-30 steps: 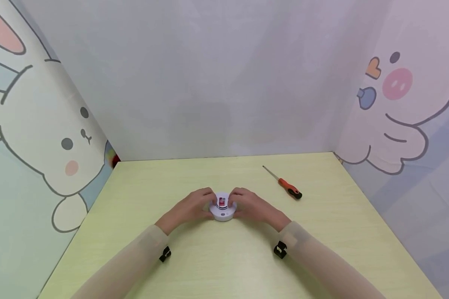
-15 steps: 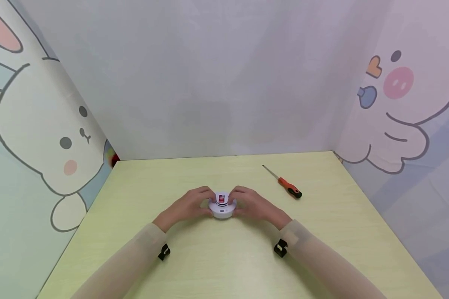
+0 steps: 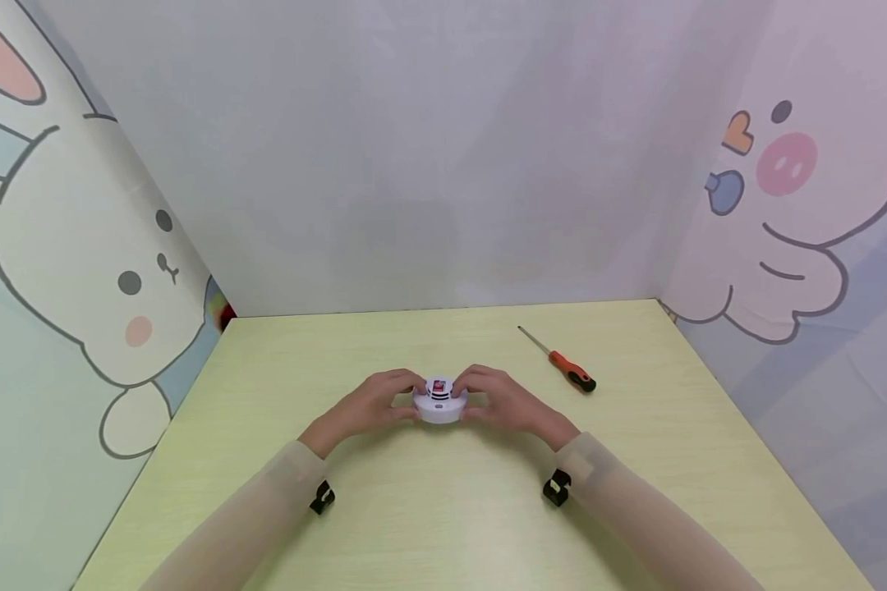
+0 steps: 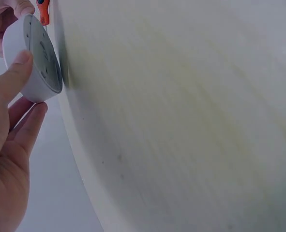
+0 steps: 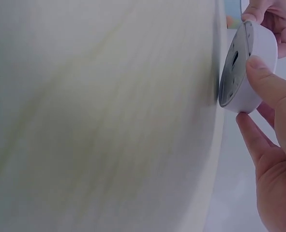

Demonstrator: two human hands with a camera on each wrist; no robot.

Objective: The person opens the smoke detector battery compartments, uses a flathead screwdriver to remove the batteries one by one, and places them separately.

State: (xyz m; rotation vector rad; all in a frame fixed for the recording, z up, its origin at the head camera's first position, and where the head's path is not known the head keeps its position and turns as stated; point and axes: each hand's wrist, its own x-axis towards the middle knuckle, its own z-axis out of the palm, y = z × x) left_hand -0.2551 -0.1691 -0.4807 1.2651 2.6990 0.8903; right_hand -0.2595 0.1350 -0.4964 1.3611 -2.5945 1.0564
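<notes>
A round white smoke detector (image 3: 439, 413) with a red label and dark vent slots on top is held at the middle of the table. My left hand (image 3: 369, 404) grips its left side, fingers over the top and thumb low on the near side. From the right, my right hand (image 3: 508, 402) grips it the same way. Both wrist views reveal the detector's grey underside, with small holes and slots. It is tilted, its near side raised from the tabletop, while the far edge is close to the surface. Each thumb presses at the lower rim.
A screwdriver (image 3: 572, 373) with an orange and black handle lies behind and right of my right hand, its shaft pointing to the far left. Curtains with a printed rabbit (image 3: 103, 263) and pig (image 3: 798, 197) enclose the pale wooden table (image 3: 436, 517).
The smoke detector has shifted slightly away from me, and its near side shows more in the head view. Both hands keep their grip and move with it. The screwdriver stays put.
</notes>
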